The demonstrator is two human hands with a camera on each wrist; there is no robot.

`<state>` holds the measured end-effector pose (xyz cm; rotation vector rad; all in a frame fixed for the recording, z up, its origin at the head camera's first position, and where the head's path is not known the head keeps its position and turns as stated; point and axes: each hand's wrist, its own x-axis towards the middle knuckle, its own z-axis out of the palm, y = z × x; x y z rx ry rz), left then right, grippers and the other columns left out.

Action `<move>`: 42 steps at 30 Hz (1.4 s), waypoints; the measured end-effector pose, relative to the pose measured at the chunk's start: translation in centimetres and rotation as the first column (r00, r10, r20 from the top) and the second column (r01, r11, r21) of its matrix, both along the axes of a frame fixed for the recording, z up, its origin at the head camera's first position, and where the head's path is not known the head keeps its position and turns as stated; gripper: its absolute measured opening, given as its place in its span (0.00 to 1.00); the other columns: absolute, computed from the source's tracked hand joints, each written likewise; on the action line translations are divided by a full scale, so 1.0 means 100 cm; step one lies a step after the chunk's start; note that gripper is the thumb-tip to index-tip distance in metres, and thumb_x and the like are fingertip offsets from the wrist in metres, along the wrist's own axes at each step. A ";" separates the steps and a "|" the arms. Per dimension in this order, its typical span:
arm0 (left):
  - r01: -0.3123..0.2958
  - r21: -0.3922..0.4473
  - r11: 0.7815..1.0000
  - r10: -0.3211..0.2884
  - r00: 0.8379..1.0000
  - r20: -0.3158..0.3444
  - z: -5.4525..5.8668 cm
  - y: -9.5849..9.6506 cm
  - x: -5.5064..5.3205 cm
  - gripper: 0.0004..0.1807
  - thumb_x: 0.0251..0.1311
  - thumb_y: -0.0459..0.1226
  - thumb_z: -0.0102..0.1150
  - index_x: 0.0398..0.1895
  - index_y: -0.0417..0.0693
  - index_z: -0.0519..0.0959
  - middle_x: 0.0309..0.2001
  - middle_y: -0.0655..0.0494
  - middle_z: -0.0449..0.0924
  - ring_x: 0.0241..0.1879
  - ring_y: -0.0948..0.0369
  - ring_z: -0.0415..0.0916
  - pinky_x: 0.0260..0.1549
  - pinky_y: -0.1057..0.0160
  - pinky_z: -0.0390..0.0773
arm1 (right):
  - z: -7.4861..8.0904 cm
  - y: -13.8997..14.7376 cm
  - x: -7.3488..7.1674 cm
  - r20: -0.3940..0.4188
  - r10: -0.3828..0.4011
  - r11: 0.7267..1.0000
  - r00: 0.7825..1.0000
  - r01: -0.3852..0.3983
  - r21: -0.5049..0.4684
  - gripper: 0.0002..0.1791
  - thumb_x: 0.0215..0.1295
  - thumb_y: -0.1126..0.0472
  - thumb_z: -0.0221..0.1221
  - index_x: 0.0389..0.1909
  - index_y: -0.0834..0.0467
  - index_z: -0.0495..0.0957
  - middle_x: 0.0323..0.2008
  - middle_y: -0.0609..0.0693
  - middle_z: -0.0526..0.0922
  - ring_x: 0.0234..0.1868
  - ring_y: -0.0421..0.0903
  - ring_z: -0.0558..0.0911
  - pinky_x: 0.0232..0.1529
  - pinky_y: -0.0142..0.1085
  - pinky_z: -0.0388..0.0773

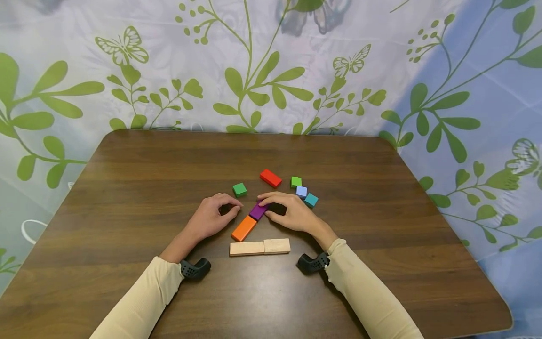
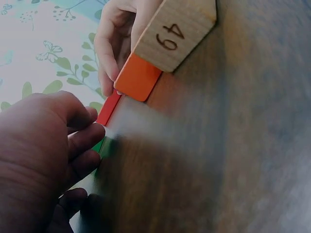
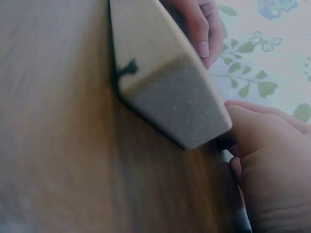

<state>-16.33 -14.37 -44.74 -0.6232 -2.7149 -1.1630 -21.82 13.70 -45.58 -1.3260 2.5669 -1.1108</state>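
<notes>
My right hand (image 1: 296,214) pinches the far end of a purple block (image 1: 257,212), fingers over its top and thumb at its near right side. End to end with the purple block lies an orange block (image 1: 243,229), the two forming a slanted line. To the left of them, my left hand (image 1: 210,216) rests with loosely bent fingers and holds nothing. Two plain wooden blocks, a left one (image 1: 247,248) and a right one (image 1: 277,246), lie in a row nearer me. In the left wrist view, the plain block (image 2: 177,36) bears burnt-in digits, and the orange block (image 2: 138,77) hides the purple one.
Beyond the hands lie a green block (image 1: 239,189) and a red block (image 1: 270,178). A light green cube (image 1: 296,181), a pale blue cube (image 1: 301,191) and a teal cube (image 1: 311,200) sit close beyond my right hand. The brown table (image 1: 169,155) ends at a patterned cloth.
</notes>
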 end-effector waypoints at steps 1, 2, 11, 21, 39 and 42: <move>0.006 -0.004 1.000 -0.006 1.000 0.001 0.000 0.000 0.000 0.07 0.69 0.37 0.65 0.46 0.52 0.89 0.43 0.58 0.87 0.44 0.58 0.81 0.46 0.52 0.81 | 0.000 0.000 0.000 0.001 0.001 1.000 1.000 -0.001 -0.002 0.17 0.71 0.61 0.64 0.58 0.50 0.84 0.66 0.45 0.80 0.68 0.46 0.78 0.64 0.44 0.77; 0.011 -0.007 1.000 -0.011 1.000 0.004 0.000 0.000 0.000 0.07 0.69 0.38 0.66 0.46 0.52 0.89 0.42 0.58 0.87 0.44 0.58 0.81 0.47 0.52 0.81 | 0.000 0.000 0.000 0.003 0.001 1.000 1.000 -0.001 -0.005 0.17 0.71 0.61 0.64 0.58 0.50 0.84 0.66 0.45 0.80 0.68 0.46 0.78 0.65 0.44 0.77; 0.060 -0.014 0.998 -0.059 0.998 0.032 0.001 0.000 -0.002 0.06 0.67 0.37 0.67 0.43 0.53 0.90 0.41 0.61 0.87 0.46 0.57 0.80 0.50 0.50 0.80 | 0.000 0.000 0.000 0.036 -0.016 1.000 0.999 0.015 0.009 0.17 0.71 0.59 0.65 0.59 0.49 0.84 0.66 0.41 0.80 0.68 0.41 0.77 0.65 0.40 0.76; 0.081 -0.032 0.996 -0.080 0.997 0.024 0.003 0.000 -0.003 0.07 0.67 0.38 0.67 0.44 0.53 0.91 0.41 0.60 0.87 0.46 0.57 0.79 0.49 0.51 0.79 | 0.002 0.000 0.000 0.044 -0.018 1.000 0.999 0.017 0.022 0.18 0.70 0.58 0.66 0.60 0.49 0.84 0.66 0.40 0.79 0.69 0.41 0.76 0.66 0.40 0.75; 0.089 -0.060 0.994 -0.088 0.996 0.017 0.001 0.001 0.000 0.08 0.66 0.44 0.69 0.45 0.56 0.91 0.41 0.62 0.87 0.45 0.58 0.77 0.46 0.54 0.75 | 0.000 0.001 0.002 0.012 -0.056 0.997 0.998 0.057 -0.051 0.18 0.71 0.57 0.65 0.60 0.49 0.84 0.64 0.42 0.81 0.66 0.43 0.78 0.65 0.44 0.76; 0.088 -0.073 0.993 -0.088 0.996 0.012 0.000 0.002 0.000 0.09 0.66 0.45 0.69 0.45 0.57 0.91 0.41 0.62 0.87 0.45 0.58 0.76 0.47 0.54 0.73 | 0.000 0.003 0.003 -0.061 -0.134 0.982 0.989 0.124 -0.145 0.17 0.71 0.59 0.65 0.59 0.53 0.84 0.60 0.46 0.84 0.62 0.46 0.81 0.61 0.44 0.79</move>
